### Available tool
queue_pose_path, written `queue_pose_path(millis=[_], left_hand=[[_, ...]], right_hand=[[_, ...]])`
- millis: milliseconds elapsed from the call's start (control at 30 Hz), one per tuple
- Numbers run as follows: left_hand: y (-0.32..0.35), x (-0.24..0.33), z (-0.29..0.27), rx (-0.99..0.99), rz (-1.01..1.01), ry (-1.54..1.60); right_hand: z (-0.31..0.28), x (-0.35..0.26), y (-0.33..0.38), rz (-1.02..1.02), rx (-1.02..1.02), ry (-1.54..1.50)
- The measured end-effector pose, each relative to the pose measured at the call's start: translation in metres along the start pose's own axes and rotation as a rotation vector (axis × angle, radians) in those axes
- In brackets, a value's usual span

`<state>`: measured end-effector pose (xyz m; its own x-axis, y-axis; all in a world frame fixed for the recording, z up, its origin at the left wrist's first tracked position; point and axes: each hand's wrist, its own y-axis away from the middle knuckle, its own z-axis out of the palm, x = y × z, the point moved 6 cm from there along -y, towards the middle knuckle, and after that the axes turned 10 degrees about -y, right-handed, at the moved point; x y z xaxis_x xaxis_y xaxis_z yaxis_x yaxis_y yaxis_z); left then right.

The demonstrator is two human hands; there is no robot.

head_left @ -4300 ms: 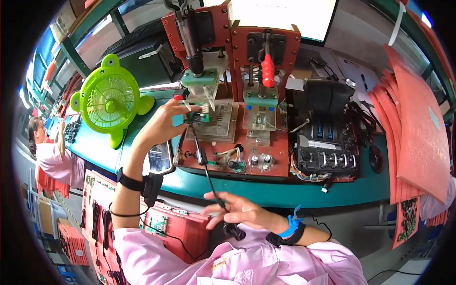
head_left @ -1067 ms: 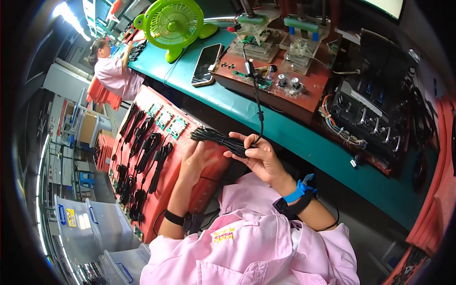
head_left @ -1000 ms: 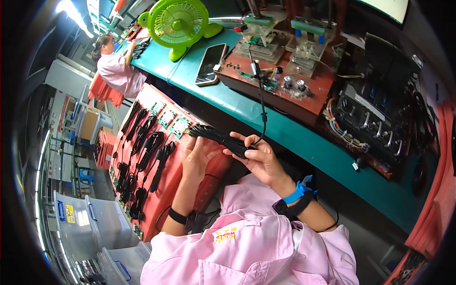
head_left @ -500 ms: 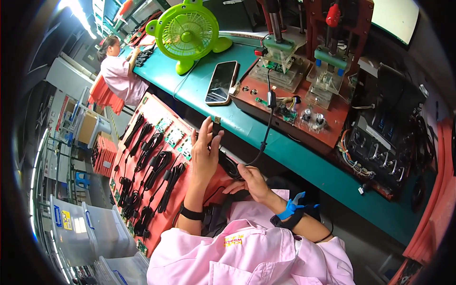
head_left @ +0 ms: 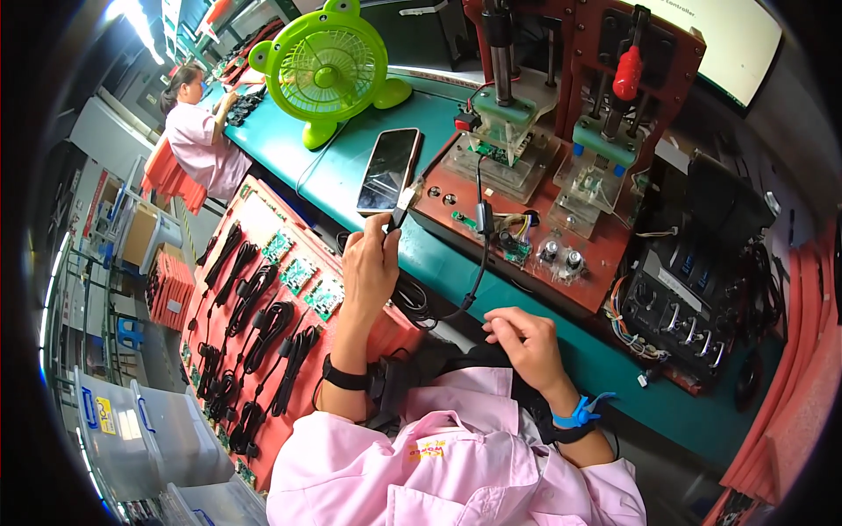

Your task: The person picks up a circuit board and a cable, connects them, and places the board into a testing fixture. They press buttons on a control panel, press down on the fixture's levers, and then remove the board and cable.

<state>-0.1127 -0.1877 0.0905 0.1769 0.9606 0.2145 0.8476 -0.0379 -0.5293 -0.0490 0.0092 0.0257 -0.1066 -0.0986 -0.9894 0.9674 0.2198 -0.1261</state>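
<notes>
The left hand [head_left: 368, 263] pinches a small connector [head_left: 399, 209] at the teal counter [head_left: 351, 167] edge, just beside the phone [head_left: 387, 170]. The right hand [head_left: 524, 344] rests lower, fingers loosely curled around the black cable [head_left: 478, 263]. A red tray [head_left: 263, 298] of cables sits left. Half a second ago, the left hand was lower, over the tray.

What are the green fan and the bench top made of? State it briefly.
Green fan: looks like moulded plastic, uniformly bright green with a thin grille and slight sheen. Bench top: seems a smooth teal mat or laminate, faintly glossy; which one cannot be told.
</notes>
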Motion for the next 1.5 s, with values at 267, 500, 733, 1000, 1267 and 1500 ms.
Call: queue_pose_path(millis=[267, 500, 733, 1000, 1267, 1500], left_hand=[[-0.006, -0.001, 0.006, -0.077, -0.104, -0.088], [-0.05, -0.044, -0.031, -0.071, 0.026, -0.053], [-0.039, -0.079, 0.051, -0.597, -0.26, 0.715], [-0.027, -0.06, 0.053, -0.38, -0.243, 0.793], [-0.023, -0.076, 0.067, -0.281, -0.07, 0.673], [-0.026, -0.045, 0.038, -0.052, -0.033, 0.393]], right_hand=[[0.002, 0.007, 0.0, 0.063, -0.051, -0.137], [0.067, 0.022, 0.0, 0.404, -0.177, -0.916], [0.116, 0.032, -0.021, 0.321, -0.022, -1.114], [0.134, 0.053, -0.043, 0.411, 0.335, -1.176], [0.141, 0.044, -0.053, 0.284, 0.286, -1.351], [0.131, 0.039, -0.034, 0.291, 0.47, -1.305]])
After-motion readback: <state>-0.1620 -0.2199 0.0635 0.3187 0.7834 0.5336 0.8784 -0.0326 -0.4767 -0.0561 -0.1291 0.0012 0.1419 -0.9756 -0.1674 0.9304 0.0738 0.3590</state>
